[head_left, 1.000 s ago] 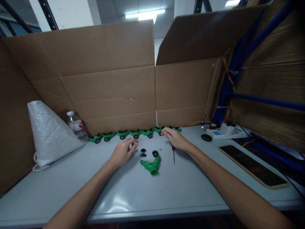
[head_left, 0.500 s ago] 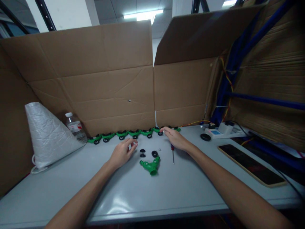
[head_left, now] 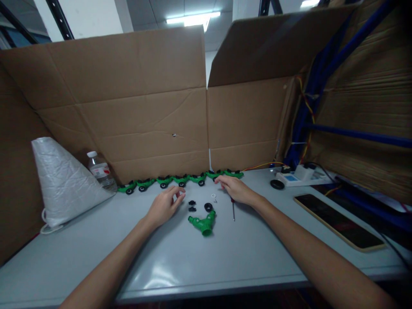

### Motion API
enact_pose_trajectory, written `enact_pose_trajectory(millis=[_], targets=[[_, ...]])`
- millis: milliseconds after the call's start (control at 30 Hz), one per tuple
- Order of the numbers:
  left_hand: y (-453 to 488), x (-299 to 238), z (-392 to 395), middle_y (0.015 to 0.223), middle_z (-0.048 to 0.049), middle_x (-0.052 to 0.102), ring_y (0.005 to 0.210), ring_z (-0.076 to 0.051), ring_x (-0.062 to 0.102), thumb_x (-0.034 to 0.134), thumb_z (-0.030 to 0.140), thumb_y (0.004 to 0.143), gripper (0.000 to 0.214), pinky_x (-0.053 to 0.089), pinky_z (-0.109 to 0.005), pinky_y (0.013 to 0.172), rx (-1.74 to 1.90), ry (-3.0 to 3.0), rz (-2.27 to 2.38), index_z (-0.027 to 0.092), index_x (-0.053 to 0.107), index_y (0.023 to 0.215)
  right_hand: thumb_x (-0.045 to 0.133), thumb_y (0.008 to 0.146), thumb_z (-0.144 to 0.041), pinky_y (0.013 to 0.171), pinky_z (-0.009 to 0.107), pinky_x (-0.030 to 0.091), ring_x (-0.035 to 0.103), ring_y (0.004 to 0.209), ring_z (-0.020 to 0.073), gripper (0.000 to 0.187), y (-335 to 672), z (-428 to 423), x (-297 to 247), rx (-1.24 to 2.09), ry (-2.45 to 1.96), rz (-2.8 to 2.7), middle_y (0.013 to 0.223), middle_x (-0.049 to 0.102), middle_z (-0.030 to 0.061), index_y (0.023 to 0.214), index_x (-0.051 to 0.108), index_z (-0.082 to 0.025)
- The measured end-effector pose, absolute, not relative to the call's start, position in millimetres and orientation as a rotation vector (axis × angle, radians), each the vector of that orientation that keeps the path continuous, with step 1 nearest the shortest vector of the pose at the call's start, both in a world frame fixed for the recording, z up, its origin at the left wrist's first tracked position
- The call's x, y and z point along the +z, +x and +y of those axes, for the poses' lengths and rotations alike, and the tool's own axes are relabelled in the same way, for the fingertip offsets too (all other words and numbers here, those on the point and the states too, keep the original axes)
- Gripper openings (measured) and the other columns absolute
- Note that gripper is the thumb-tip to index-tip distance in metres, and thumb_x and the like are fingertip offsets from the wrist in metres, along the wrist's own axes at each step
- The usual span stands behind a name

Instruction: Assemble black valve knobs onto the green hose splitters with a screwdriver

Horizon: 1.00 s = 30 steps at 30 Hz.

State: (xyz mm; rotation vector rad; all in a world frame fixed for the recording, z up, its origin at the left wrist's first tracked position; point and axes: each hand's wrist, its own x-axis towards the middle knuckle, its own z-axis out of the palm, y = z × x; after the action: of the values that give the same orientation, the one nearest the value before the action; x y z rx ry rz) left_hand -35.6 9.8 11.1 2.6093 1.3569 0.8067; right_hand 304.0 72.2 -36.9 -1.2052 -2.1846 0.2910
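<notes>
My left hand (head_left: 163, 207) rests on the grey table (head_left: 199, 262), fingers loosely stretched and apart, with nothing visible in them. Its fingertips lie just left of two small black parts (head_left: 192, 205). My right hand (head_left: 235, 189) lies flat and open, fingertips beside the row of green fittings (head_left: 180, 179) at the cardboard wall. Between my hands lie a small white ring (head_left: 213, 195), a black ring (head_left: 208, 207) and a green Y-shaped fitting (head_left: 203, 223). A thin screwdriver (head_left: 233, 211) lies under the right palm's edge.
Cardboard walls (head_left: 144, 111) close off the back and sides. A white bag (head_left: 62, 182) and a water bottle (head_left: 99, 170) stand at the left. At the right are a black disc (head_left: 277, 184), a power strip with cables (head_left: 298, 176) and a dark tablet (head_left: 337, 222).
A white ring now lies on the table in front of my right hand, whose fingers have flattened. My left hand's fingers have eased apart. Both hands have barely shifted.
</notes>
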Motion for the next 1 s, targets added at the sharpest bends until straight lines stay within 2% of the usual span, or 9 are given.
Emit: enact_pose_trajectory(millis=[100, 233, 400, 567, 667, 867, 1000], targets=[[-35.5, 8.7, 10.9, 0.101, -0.0039, 0.07, 0.07, -0.016, 0.063, 0.046, 0.046, 0.108, 0.033, 0.05, -0.031, 0.076, 0.79, 2.615, 1.355, 0.025, 0.068, 0.119, 0.05, 0.098, -0.008, 0.094, 0.032, 0.046, 0.065, 0.108, 0.0234, 0.037, 304.1, 74.1, -41.2, 0.235, -1.174, -2.279, 0.116, 0.073, 0.0105, 0.126, 0.071, -0.021], [-35.2, 9.1, 11.2, 0.102, -0.0038, 0.069, 0.071, -0.017, 0.064, 0.047, 0.046, 0.108, 0.032, 0.05, -0.031, 0.075, 0.765, 2.612, 1.368, 0.025, 0.069, 0.12, 0.051, 0.104, -0.016, 0.1, 0.036, 0.046, 0.065, 0.114, 0.0263, 0.034, 303.7, 76.4, -45.2, 0.204, -1.151, -2.338, 0.121, 0.074, 0.0118, 0.13, 0.072, -0.021], [-35.4, 9.9, 11.4, 0.106, -0.004, 0.069, 0.073, -0.017, 0.064, 0.048, 0.045, 0.107, 0.031, 0.05, -0.032, 0.078, 0.763, 2.611, 1.37, 0.026, 0.07, 0.117, 0.051, 0.107, -0.023, 0.098, 0.037, 0.048, 0.067, 0.11, 0.0271, 0.03, 303.5, 76.9, -45.0, 0.183, -1.155, -2.368, 0.117, 0.076, 0.0117, 0.124, 0.075, -0.021], [-36.3, 6.2, 12.0, 0.111, -0.0054, 0.067, 0.075, -0.017, 0.064, 0.046, 0.044, 0.108, 0.032, 0.052, -0.032, 0.081, 0.722, 2.605, 1.288, 0.026, 0.068, 0.122, 0.057, 0.102, -0.015, 0.094, 0.035, 0.047, 0.067, 0.107, 0.0256, 0.022, 303.5, 74.3, -43.6, 0.194, -1.129, -2.347, 0.114, 0.075, 0.0101, 0.116, 0.073, -0.02], [-36.2, 3.2, 12.5, 0.114, -0.0067, 0.065, 0.08, -0.017, 0.065, 0.044, 0.042, 0.109, 0.033, 0.052, -0.032, 0.082, 0.691, 2.611, 1.215, 0.026, 0.067, 0.126, 0.058, 0.098, -0.01, 0.091, 0.033, 0.047, 0.067, 0.105, 0.0241, 0.024, 302.9, 69.7, -40.7, 0.199, -1.122, -2.321, 0.111, 0.075, 0.0085, 0.116, 0.07, -0.021], [-35.6, -0.3, 13.0, 0.118, -0.0106, 0.064, 0.101, -0.023, 0.065, 0.042, 0.039, 0.11, 0.035, 0.054, -0.037, 0.093, 0.694, 2.64, 1.095, 0.024, 0.067, 0.129, 0.06, 0.099, -0.013, 0.092, 0.033, 0.046, 0.066, 0.107, 0.0251, 0.031, 299.3, 63.6, -36.5, 0.215, -1.171, -2.316, 0.118, 0.074, 0.0107, 0.128, 0.065, -0.022], [-35.6, -1.0, 12.5, 0.118, -0.0112, 0.064, 0.099, -0.024, 0.065, 0.044, 0.039, 0.109, 0.035, 0.055, -0.037, 0.092, 0.707, 2.623, 1.091, 0.024, 0.068, 0.13, 0.061, 0.099, -0.015, 0.087, 0.031, 0.045, 0.067, 0.101, 0.0242, 0.023, 297.3, 61.3, -33.4, 0.211, -1.18, -2.316, 0.112, 0.075, 0.0096, 0.12, 0.068, -0.022]])
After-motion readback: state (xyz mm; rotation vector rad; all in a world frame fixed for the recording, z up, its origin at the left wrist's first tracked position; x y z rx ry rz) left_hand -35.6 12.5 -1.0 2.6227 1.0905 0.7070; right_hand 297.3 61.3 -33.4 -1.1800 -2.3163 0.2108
